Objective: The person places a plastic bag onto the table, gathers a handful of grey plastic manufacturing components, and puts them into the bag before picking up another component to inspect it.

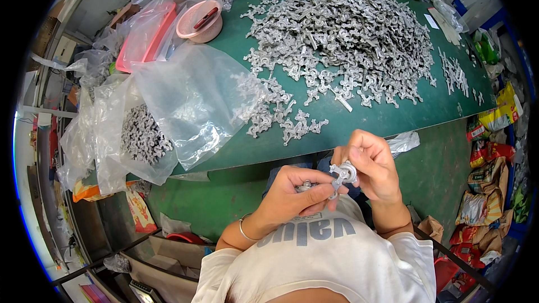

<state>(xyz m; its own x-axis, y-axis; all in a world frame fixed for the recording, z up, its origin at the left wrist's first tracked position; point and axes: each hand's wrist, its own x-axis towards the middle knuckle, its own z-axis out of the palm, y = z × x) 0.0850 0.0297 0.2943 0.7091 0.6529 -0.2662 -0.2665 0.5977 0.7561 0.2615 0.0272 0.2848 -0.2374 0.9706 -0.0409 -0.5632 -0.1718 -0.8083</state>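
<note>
Green and broad, the worktop (359,120) is stretching ahead. A grey metal piece (343,174) is resting between the left hand (300,193) and the right hand (373,165), off the worktop and near the white shirt (320,258), presumably for a close view. The left fingers are pinching its lower part while cupping a second grey casting (306,186); the right fingers are grasping its upper end, probably keeping it from turning. Farther out, a heap of castings (342,39) is lying, seemingly for easy reach, beside a clear bag (196,101) and a part-filled bag (109,118).
</note>
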